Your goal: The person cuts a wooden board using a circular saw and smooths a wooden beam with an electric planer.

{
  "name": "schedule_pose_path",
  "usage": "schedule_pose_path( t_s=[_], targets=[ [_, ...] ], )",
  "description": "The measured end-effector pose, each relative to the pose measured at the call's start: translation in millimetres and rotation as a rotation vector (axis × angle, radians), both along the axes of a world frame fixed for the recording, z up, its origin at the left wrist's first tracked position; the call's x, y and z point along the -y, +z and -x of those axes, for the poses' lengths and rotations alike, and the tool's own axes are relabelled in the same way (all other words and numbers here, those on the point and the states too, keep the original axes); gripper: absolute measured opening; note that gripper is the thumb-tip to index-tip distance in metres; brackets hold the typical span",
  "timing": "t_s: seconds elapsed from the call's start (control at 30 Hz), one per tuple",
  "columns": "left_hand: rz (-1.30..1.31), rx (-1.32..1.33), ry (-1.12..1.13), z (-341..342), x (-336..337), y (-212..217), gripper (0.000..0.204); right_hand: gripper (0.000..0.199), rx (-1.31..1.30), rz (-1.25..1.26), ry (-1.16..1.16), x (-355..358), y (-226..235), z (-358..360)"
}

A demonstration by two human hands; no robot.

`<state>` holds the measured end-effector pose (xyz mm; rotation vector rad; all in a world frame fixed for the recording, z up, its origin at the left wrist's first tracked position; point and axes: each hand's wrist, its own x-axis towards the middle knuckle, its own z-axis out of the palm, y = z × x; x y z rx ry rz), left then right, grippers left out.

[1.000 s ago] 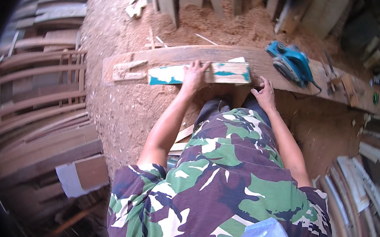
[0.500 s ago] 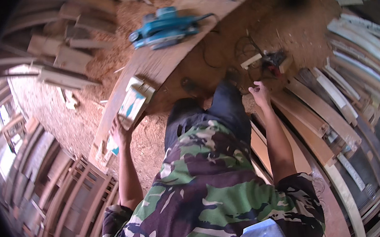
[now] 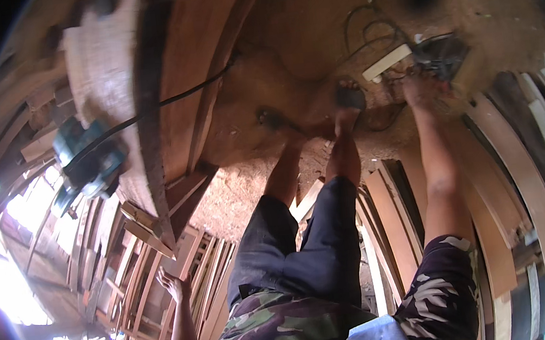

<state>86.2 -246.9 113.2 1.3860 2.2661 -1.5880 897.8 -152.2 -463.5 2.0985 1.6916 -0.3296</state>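
My right hand (image 3: 418, 87) reaches down at the right, against a dark tool-like thing (image 3: 443, 58) on the ground. Blur smears its fingers, so whether they grip it cannot be made out. A pale wood strip (image 3: 387, 63) lies just left of that hand. Lower left, my left hand (image 3: 176, 286) hangs with fingers apart and nothing in it, below the tip of the workbench plank (image 3: 106, 74). On this plank rests a blue electric planer (image 3: 89, 159), blurred, with a black cord (image 3: 147, 114) running off it. A wooden block (image 3: 144, 228) sits at the plank's near end.
Long boards (image 3: 495, 173) lie side by side along the right. More timber and wooden frames (image 3: 145, 283) stand at the lower left. Coiled cable (image 3: 374, 26) lies on the sawdust-covered ground (image 3: 219, 199) near my feet. Bright light enters at the left edge.
My view has tilted and turned toward the right. My right hand has reached farther down to the dark thing. My left hand has come away from the wooden block.
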Motion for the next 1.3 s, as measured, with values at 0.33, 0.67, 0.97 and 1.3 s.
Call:
schedule_pose_path(
  t_s=[0.33,0.67,0.97,1.3],
  targets=[
    [-0.298,0.009,-0.135,-48.0,8.3,10.0,0.080,0.040,-0.087,0.504,-0.102,-7.3,18.7,-70.4],
    [-1.181,1.416,0.318,-198.1,-291.2,-84.7,0.109,0.071,-0.373,0.169,-0.214,23.4,367.6,-64.2],
    [-1.200,1.198,0.161,-318.1,-350.7,-97.0,0.135,0.035,-1.423,-0.646,-1.552,119.1,472.3,65.0],
    [-0.927,1.465,-0.104,-322.1,-343.0,-73.8,0.118,0.039,-1.227,-0.439,-1.126,88.5,480.2,137.5]
  ],
)
